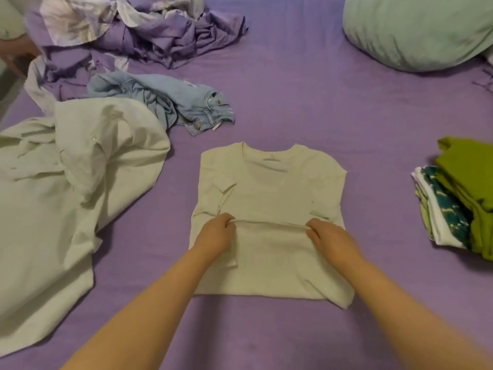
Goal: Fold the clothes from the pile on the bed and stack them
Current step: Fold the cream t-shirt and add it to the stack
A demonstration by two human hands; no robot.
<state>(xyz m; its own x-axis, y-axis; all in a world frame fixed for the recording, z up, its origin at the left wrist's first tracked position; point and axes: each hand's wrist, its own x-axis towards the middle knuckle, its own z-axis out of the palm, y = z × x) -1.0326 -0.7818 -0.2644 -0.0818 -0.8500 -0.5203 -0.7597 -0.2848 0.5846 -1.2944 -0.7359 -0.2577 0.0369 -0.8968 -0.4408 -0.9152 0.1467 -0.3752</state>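
Left hand (pixel 215 233) and right hand (pixel 329 235) each pinch the folded hem (fingers curled, grip narrow) of the cream cotton T-shirt (pixel 269 188) on the purple bed (pixel 293 108).

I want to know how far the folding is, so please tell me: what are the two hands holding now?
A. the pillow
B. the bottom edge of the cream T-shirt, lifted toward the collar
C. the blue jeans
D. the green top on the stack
B: the left hand and the right hand each pinch the hem of the cream T-shirt, which lies flat on the bed with its lower part doubled up.
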